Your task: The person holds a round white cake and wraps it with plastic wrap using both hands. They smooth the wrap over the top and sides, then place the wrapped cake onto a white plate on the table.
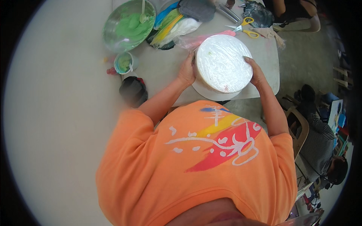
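A round, cake-shaped form (223, 63) wrapped in clear plastic is between my two hands. Its white, glossy top faces up, with wrinkles in the film and a small green smudge. My left hand (187, 69) presses against its left side, fingers partly hidden behind it. On the right side, my right hand (256, 70) grips the edge with the thumb on the top rim. Beneath the form, a white round board (216, 96) shows along the near side, close to the table's front edge. Whether the form touches the board cannot be made out.
Left on the table (161, 73) are a metal bowl (150, 38) of green icing and a tub (135, 62) of paler green icing. Beyond the form lie piping bags (169, 28) and yellow-handled scissors (239, 27). A seated person (319, 144) is behind at right.
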A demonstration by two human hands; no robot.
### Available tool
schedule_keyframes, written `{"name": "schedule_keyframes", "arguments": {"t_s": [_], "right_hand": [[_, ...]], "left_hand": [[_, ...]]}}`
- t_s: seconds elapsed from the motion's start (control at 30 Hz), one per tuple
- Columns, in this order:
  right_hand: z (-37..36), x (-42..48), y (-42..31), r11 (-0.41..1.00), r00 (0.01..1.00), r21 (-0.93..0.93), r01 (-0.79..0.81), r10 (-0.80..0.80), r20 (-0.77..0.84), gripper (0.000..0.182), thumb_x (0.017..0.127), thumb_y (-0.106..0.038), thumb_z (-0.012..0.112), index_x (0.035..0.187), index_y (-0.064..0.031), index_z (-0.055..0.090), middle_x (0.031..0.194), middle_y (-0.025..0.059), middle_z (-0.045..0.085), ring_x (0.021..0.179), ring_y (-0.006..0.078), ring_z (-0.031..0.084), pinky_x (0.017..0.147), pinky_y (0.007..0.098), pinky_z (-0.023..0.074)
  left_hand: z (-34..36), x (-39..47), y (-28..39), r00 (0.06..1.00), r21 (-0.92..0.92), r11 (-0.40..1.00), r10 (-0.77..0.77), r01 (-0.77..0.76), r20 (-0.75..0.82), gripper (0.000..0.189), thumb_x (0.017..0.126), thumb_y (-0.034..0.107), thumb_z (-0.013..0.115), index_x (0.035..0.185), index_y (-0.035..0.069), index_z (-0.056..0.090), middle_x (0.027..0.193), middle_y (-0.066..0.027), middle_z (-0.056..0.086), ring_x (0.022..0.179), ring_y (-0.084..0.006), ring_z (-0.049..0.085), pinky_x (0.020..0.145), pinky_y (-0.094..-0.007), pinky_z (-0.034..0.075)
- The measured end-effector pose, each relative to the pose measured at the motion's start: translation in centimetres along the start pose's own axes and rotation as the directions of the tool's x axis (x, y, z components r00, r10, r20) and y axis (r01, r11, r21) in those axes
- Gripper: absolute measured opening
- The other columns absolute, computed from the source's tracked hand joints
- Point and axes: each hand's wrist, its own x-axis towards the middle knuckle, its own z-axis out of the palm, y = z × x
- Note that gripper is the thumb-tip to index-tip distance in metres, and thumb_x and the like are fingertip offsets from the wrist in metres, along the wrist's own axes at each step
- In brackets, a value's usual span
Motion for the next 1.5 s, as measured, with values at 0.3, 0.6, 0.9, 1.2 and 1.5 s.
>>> {"name": "schedule_keyframes", "arguments": {"t_s": [0.3,0.6,0.9,1.2,1.5], "right_hand": [[0.2,-0.3,-0.1,1.0,1.0,-0.023,0.01,-0.01,-0.016,0.067,0.072,-0.036,0.066,0.12,0.0047,0.044,0.113,0.0157,0.055,0.103,0.0223,0.054,0.092,0.0308,0.0397],[1.2,-1.3,0.3,1.0,0.999,-0.013,-0.012,0.013,0.046,0.063,0.073,-0.035,0.064,0.119,0.0048,0.045,0.109,0.0149,0.056,0.101,0.0218,0.054,0.091,0.0309,0.0403],[0.5,-1.3,0.2,0.996,0.998,-0.076,-0.046,0.049,0.048,0.063,0.076,-0.036,0.063,0.121,0.004,0.045,0.114,0.0145,0.055,0.105,0.0219,0.053,0.093,0.0313,0.0386],[0.6,-1.9,-0.5,0.986,0.995,-0.136,-0.097,0.095,-0.024,0.067,0.075,-0.041,0.064,0.124,-0.0002,0.045,0.117,0.0133,0.054,0.108,0.0216,0.05,0.093,0.0317,0.0368],[1.2,-2.4,-0.4,0.975,0.997,-0.214,-0.054,0.043,-0.058,0.068,0.075,-0.044,0.064,0.123,0.0018,0.046,0.115,0.0137,0.055,0.105,0.0223,0.053,0.09,0.032,0.0396]], "left_hand": [[-1.0,-3.0,5.3,0.94,0.423,0.839,-0.3,0.342,-0.165,0.07,0.088,0.058,0.031,0.137,0.008,0.03,0.131,-0.0142,0.042,0.113,-0.0303,0.044,0.091,-0.037,0.037],[0.7,-0.6,3.4,0.911,0.094,0.916,-0.399,0.391,0.1,0.076,0.086,0.065,0.023,0.136,0.007,0.03,0.133,-0.0132,0.041,0.122,-0.0249,0.039,0.101,-0.0392,0.03],[0.6,-0.9,2.4,0.913,-0.012,0.922,-0.381,0.386,0.149,0.079,0.081,0.068,0.033,0.134,0.009,0.033,0.136,-0.0104,0.037,0.127,-0.0233,0.033,0.105,-0.0378,0.024],[1.0,-0.9,1.5,0.899,-0.097,0.898,-0.414,0.429,0.144,0.075,0.081,0.064,0.041,0.132,0.01,0.036,0.134,-0.0105,0.04,0.122,-0.0235,0.039,0.103,-0.0363,0.029],[1.1,-0.3,2.3,0.9,-0.022,0.902,-0.429,0.432,0.077,0.072,0.082,0.063,0.04,0.131,0.009,0.038,0.132,-0.0132,0.042,0.121,-0.0253,0.04,0.102,-0.0369,0.031]]}}
